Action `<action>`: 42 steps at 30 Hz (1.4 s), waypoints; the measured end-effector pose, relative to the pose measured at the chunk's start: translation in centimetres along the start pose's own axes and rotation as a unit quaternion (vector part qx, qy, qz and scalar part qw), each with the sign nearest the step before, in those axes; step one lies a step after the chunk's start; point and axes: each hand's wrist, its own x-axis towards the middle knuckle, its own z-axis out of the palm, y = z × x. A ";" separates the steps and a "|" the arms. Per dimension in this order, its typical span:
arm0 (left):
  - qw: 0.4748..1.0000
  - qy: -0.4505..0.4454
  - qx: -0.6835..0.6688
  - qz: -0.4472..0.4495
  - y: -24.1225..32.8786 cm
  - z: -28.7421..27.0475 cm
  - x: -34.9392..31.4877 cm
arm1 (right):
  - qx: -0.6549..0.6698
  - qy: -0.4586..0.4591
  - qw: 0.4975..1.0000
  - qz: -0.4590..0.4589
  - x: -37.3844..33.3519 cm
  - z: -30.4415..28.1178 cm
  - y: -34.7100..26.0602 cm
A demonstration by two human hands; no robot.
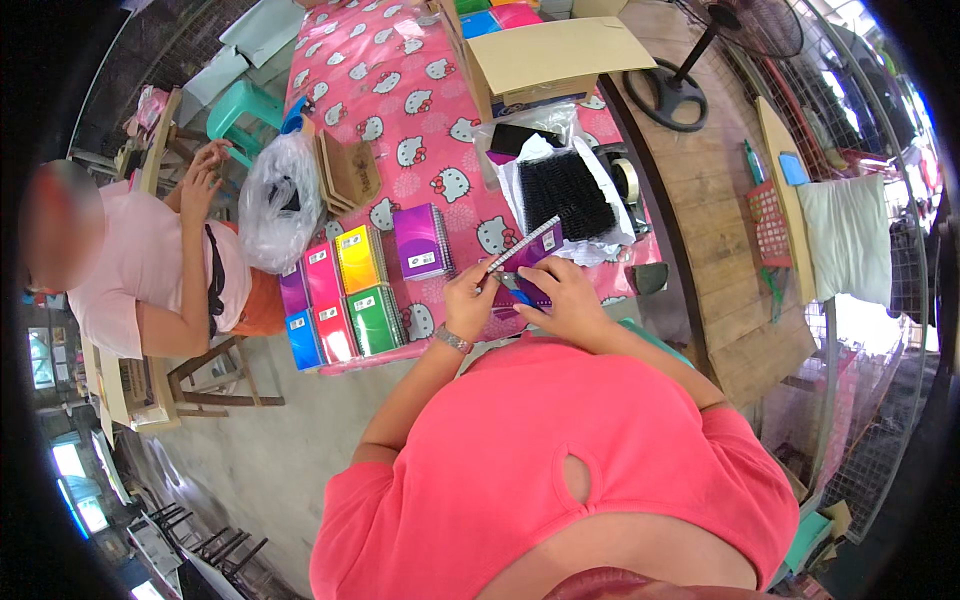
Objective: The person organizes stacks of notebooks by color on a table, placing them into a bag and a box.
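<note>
Gripping, left hand (472, 303): the fingers are closing on the near end of a purple notebook (548, 243), whose pale, perforated-looking edge is slanting up and to the right. The notebook is sitting between both hands, at the near edge of the table.

Right hand (566, 300): the fingers are curling around a blue-handled tool (522, 297); its metal end is pointing toward the left fingertips, and the exact contact is hiding among the fingers.

Wrist: one metal-banded watch (452, 338), which the left arm is wearing.

Table (395, 95): a pink patterned cover is spreading over it.

Left of the hands: one closed purple spiral notebook (418, 240) is lying apart; beside it, two rows of notebooks are showing purple, pink and yellow covers behind, blue, red and green ones (375, 318) in front.

Beyond the hands: black coils (565, 195) are resting on white wrapping (514, 200); a tape roll (628, 180) is standing to their right, and an open cardboard box (560, 58) is standing behind.

Far left: brown boards (345, 170) are leaning near a clear plastic bag (275, 215); a co-worker (150, 255) in a pale pink top is raising both hands.
</note>
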 end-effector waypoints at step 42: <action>0.916 0.308 0.214 -0.140 -10.3 -6.9 1.2 | -0.133 0.057 0.971 0.191 7.8 1.8 17.5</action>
